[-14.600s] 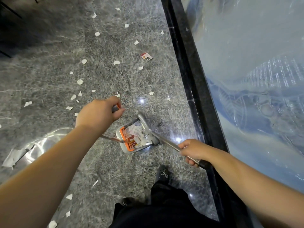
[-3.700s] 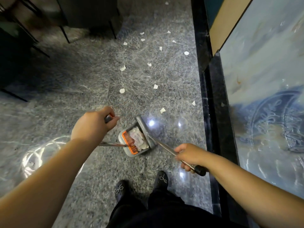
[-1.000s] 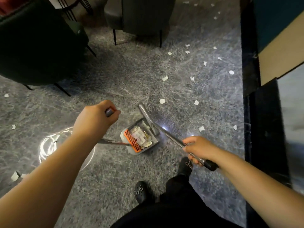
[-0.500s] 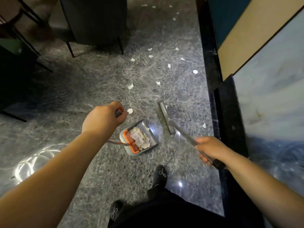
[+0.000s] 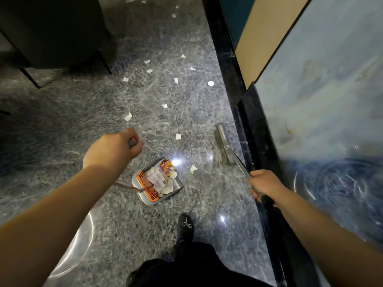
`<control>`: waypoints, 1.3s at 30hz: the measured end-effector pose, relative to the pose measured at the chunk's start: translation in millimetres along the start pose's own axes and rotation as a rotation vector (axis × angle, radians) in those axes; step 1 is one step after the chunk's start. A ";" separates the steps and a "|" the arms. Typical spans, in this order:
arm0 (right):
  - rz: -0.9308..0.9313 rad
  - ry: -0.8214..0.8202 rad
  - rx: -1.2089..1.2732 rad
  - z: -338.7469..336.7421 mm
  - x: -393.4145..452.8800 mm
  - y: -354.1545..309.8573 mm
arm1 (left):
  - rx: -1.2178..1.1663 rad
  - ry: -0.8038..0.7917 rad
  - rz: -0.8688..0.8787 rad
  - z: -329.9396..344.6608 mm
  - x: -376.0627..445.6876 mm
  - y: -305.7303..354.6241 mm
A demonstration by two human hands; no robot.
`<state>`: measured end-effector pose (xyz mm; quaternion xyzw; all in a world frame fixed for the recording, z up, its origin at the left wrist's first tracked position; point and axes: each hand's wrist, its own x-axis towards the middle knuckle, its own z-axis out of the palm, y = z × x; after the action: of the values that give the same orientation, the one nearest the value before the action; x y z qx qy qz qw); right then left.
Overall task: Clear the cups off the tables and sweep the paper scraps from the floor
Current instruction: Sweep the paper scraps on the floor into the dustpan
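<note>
Your right hand (image 5: 264,184) is wrapped round the thin metal handle of the grey flat-headed broom (image 5: 222,145), whose head lies near the black skirting, long axis running away from you. Your left hand (image 5: 112,151) is fisted round the upright handle of the grey dustpan with the orange comb (image 5: 157,181), already heaped with scraps. The nearest white paper scrap (image 5: 193,168) lies between pan and broom head, nearer your right hand. The broom's bristles are blurred; no cups or tabletops are in view.

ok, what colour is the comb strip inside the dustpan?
Orange, along the dustpan's handle-side edge, beside the collected scraps. Head view, the only one.
</note>
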<state>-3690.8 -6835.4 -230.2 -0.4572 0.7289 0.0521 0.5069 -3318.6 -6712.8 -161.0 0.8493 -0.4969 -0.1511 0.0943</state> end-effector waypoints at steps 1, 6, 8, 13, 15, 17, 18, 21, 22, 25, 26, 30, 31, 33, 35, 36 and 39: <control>0.003 0.012 -0.020 -2.3 3.6 -0.5 | 0.001 0.008 0.010 0.1 1.7 0.3; 0.028 0.039 -0.098 -5.7 25.5 -8.6 | 0.034 0.029 0.013 4.1 -3.9 -7.2; 0.040 0.025 -0.165 -3.3 28.9 -15.4 | 0.036 0.043 0.008 3.7 -6.6 -12.6; 0.077 -0.060 -0.263 9.0 33.4 -26.2 | 0.016 0.041 0.008 3.4 -6.6 -16.2; 0.076 -0.118 -0.275 15.8 31.8 -27.8 | 0.018 0.046 0.004 4.0 -3.6 -16.3; 0.048 -0.146 -0.290 23.9 27.1 -26.9 | 0.025 0.042 -0.011 4.1 -1.0 -17.3; 0.034 -0.160 -0.299 28.6 23.1 -25.9 | 0.029 0.034 -0.017 4.1 -0.4 -17.9; -0.002 -0.223 -0.317 43.2 5.8 -25.4 | 0.022 0.026 -0.010 3.7 -0.7 -18.1; -0.017 -0.246 -0.335 48.5 -0.8 -26.3 | 0.020 0.025 -0.002 3.2 -1.3 -18.1; -0.073 -0.313 -0.408 67.4 -21.8 -33.3 | 0.024 0.025 0.014 1.2 -2.3 -20.9; -0.083 -0.337 -0.422 74.0 -28.7 -36.1 | 0.023 0.029 0.023 1.2 -2.6 -21.8; -0.123 -0.428 -0.543 97.2 -50.0 -45.3 | 0.021 0.026 0.015 0.6 -3.4 -22.3; -0.130 -0.443 -0.569 102.7 -54.4 -47.0 | 0.022 0.020 0.006 0.1 -3.5 -22.7; -0.131 -0.477 -0.548 112.7 -63.5 -49.5 | 0.019 0.016 -0.006 -0.8 -4.0 -24.3; -0.117 -0.498 -0.509 120.5 -71.1 -50.2 | 0.008 0.025 0.004 -1.4 -5.5 -26.0; -0.106 -0.501 -0.485 122.8 -74.5 -50.4 | 0.002 0.026 0.012 -1.6 -6.5 -27.0; -0.099 -0.478 -0.405 123.2 -82.5 -52.3 | -0.020 0.029 0.024 -3.3 -8.3 -33.0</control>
<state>-3562.4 -6748.5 -204.3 -0.5587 0.5408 0.2775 0.5642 -3294.3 -6689.4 -166.7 0.8444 -0.5042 -0.1426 0.1117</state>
